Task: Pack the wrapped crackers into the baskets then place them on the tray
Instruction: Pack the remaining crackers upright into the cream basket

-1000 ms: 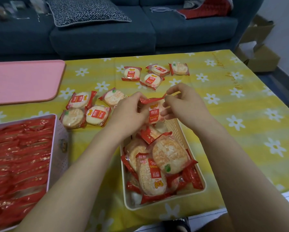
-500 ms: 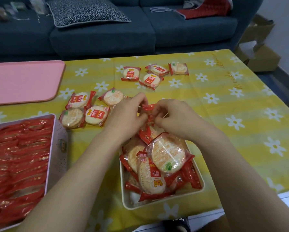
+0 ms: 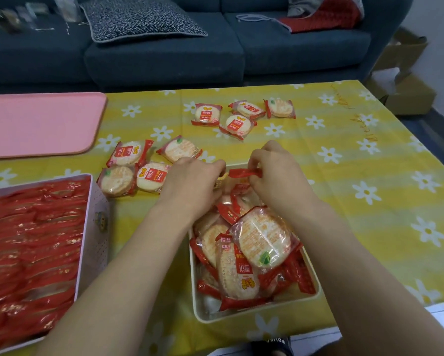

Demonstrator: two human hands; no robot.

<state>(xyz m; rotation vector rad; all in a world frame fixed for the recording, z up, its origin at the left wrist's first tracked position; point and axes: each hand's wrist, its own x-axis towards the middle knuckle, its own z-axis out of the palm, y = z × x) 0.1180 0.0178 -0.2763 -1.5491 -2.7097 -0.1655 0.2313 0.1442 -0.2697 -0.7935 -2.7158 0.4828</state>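
A cream basket (image 3: 254, 313) near the table's front edge is heaped with wrapped crackers (image 3: 260, 242). At its far end, my right hand (image 3: 277, 170) pinches the red edge of one wrapped cracker (image 3: 241, 172). My left hand (image 3: 192, 179) grips the same cracker from the left, fingers curled over it. Loose crackers lie on the yellow cloth: several to the left (image 3: 128, 164) and several farther back (image 3: 237, 115). A pink basket (image 3: 97, 227) at the left is packed full with red wrappers. The pink tray (image 3: 38, 124) sits at the back left.
A yellow flowered cloth (image 3: 357, 176) covers the table. A dark blue sofa (image 3: 164, 52) with a patterned cushion stands behind it. Cardboard boxes (image 3: 406, 80) sit on the floor at the right. A shoe shows under the front edge.
Both hands have lowered the held cracker from above the cream basket down into its far end. The view has shifted slightly.
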